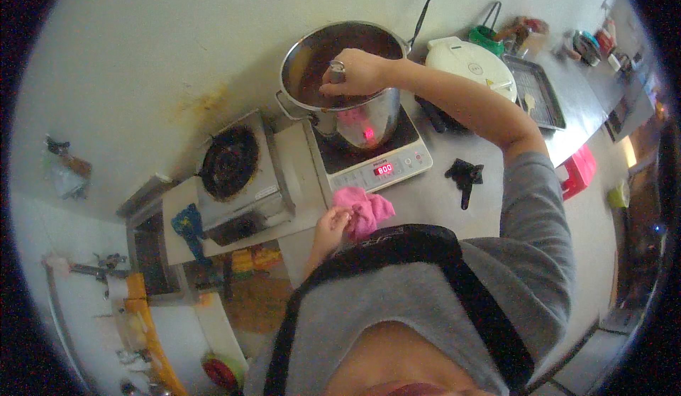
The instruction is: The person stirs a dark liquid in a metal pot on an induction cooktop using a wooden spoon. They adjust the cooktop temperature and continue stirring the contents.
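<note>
My right hand point(357, 72) is closed around the metal handle point(337, 71) of a utensil, above the mouth of a large stainless steel pot point(395, 109). The utensil's lower end is hidden, and dark brown contents fill part of the pot. Beneath the pot is a portable induction cooker point(380, 168) with lit red digits on its front panel. Down at the counter's near edge, my left hand point(331, 228) grips a crumpled pink cloth point(367, 209) just in front of the cooker.
Left of the pot stands a gas stove point(239, 156) with a blackened burner; a blue cloth point(189, 225) hangs beside it. To the right are a round cream-coloured appliance point(463, 63), a black tool point(466, 178) and a tray with a wire rack point(534, 90). A wall rises behind.
</note>
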